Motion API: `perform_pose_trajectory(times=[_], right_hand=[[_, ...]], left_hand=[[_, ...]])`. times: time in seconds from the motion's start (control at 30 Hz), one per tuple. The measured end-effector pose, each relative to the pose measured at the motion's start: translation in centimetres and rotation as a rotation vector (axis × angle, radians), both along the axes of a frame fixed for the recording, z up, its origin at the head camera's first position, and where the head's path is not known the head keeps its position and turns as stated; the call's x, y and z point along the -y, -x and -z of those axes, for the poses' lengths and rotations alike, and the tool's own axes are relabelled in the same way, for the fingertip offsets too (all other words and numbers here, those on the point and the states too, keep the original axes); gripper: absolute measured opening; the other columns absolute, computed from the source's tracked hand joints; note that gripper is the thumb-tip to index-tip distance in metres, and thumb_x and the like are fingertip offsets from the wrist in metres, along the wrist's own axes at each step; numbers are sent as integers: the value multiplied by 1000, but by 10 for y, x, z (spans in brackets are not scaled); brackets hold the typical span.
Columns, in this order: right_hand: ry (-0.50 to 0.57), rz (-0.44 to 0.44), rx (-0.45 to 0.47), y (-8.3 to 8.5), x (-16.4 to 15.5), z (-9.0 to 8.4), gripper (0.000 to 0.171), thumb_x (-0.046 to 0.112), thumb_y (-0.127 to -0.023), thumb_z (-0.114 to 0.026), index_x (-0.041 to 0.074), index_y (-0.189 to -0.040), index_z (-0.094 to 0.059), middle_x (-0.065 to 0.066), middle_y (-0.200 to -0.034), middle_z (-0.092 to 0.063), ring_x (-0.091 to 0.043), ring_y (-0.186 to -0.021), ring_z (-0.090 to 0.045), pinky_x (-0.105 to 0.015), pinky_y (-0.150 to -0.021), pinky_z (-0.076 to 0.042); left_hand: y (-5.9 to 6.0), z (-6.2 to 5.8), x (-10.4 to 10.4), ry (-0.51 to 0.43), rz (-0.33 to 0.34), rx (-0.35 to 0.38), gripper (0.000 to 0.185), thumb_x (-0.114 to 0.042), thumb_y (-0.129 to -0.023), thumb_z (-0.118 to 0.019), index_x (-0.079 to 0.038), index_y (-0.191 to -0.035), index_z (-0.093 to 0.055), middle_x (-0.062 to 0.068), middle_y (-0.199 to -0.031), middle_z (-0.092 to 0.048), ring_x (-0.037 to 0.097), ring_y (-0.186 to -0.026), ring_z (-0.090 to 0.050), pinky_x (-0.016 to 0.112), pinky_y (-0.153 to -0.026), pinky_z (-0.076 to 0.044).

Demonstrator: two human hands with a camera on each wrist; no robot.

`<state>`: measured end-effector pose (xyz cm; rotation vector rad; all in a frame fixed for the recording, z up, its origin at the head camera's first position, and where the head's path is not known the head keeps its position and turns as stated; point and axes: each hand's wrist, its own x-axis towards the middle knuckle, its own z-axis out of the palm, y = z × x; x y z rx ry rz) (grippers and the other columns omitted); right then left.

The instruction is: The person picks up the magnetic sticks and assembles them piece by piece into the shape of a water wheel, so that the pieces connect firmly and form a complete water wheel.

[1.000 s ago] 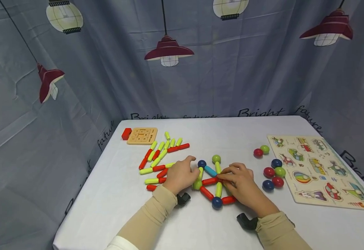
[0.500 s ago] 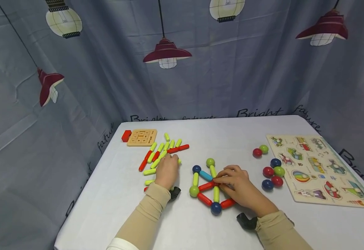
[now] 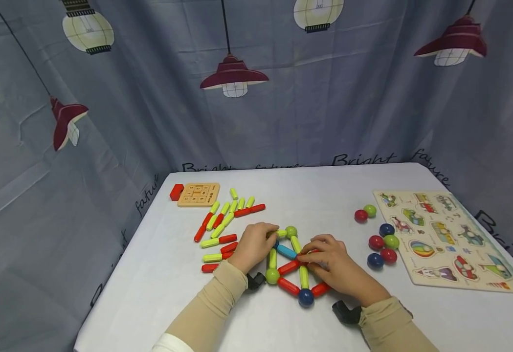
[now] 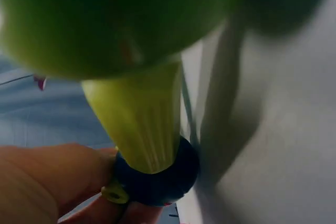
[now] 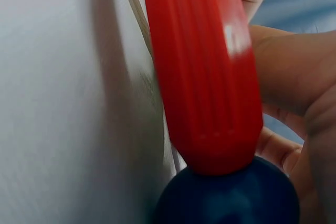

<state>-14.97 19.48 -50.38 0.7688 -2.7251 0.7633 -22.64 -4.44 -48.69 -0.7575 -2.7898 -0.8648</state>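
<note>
Near edge of table: I see rod-and-ball figure at centre. R hand, fingers curled, pinches figure's red rod; L hand pinches a yellow-green rod at figure's top, by green ball. Left of that: loose rods. Right: loose balls, puzzle board. Far left: small wooden tile board.

light: even, soft, your head view is bright.
shadows: faint under your hands.
blur: both wrist views too close, badly out of focus.
</note>
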Motion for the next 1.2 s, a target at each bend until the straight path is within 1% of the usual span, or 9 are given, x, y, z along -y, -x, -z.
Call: perform_pose_trajectory(times=[0.1,0.3,0.47,0.57,0.7,0.8,0.93,1.03,1.2], right_hand=[[-13,-4,-19,1,0,0,34,10,-87,-83,31,-114,-80,13,-117,-68,-23,-127,-46,-54,-99,-34],[-5,-4,-17,1,1,-1,32,9,-87,-82,30,-112,-81,13,-116,-69,-22,-126,-47,-53,-99,-35],[10,-8,-40,1,1,-2,31,9,-87,-82,29,-110,-81,12,-115,-70,-23,-125,-49,-53,-98,-35],[1,9,-52,1,0,-1,30,9,-87,-82,30,-109,-81,12,-115,-70,-24,-126,-49,-53,-97,-35],[-14,63,-59,2,-3,1,31,8,-87,-82,30,-108,-82,13,-114,-71,-27,-129,-49,-53,-96,-32],[-10,86,-46,2,-4,0,33,5,-86,-82,30,-108,-81,13,-114,-71,-27,-130,-49,-53,-96,-31],[6,81,-8,3,-3,-1,36,2,-86,-81,29,-109,-81,12,-115,-70,-25,-128,-49,-52,-96,-33],[14,80,16,4,-3,-2,35,2,-87,-80,28,-110,-81,12,-115,-69,-24,-126,-49,-51,-96,-35],[19,82,41,2,-3,-1,35,2,-88,-79,29,-110,-81,12,-115,-69,-24,-125,-50,-51,-96,-35]], left_hand=[[1,4,-2,-20,-4,-1,29,-19,-102,-65,-10,-128,-73,3,-119,-76,6,-82,-63,18,-69,-52],[-1,10,0,-8,63,102,34,-20,-104,-61,-13,-136,-68,3,-93,-77,6,-49,-45,19,-47,-39],[-2,13,-1,-7,83,107,30,-22,-103,-63,-16,-130,-73,0,-124,-74,3,-80,-61,19,-72,-51],[-3,12,-1,-18,77,119,31,-22,-102,-63,-15,-131,-71,-2,-121,-75,5,-91,-63,22,-83,-54],[-6,6,2,-13,68,129,32,-22,-102,-61,-13,-131,-70,0,-110,-76,6,-87,-65,22,-76,-55],[-7,-1,9,88,-33,6,28,-20,-100,-61,-13,-125,-72,3,-101,-75,11,-79,-66,25,-64,-54],[-5,-6,25,346,-308,-207,17,-15,-95,-68,-8,-109,-74,14,-98,-71,29,-82,-66,39,-59,-57],[-3,-7,36,445,-416,-212,12,-9,-91,-72,-2,-101,-72,22,-100,-67,38,-88,-64,49,-62,-59],[-1,-6,46,436,-409,-140,12,-5,-89,-72,3,-99,-71,26,-102,-65,39,-90,-62,49,-64,-59]])
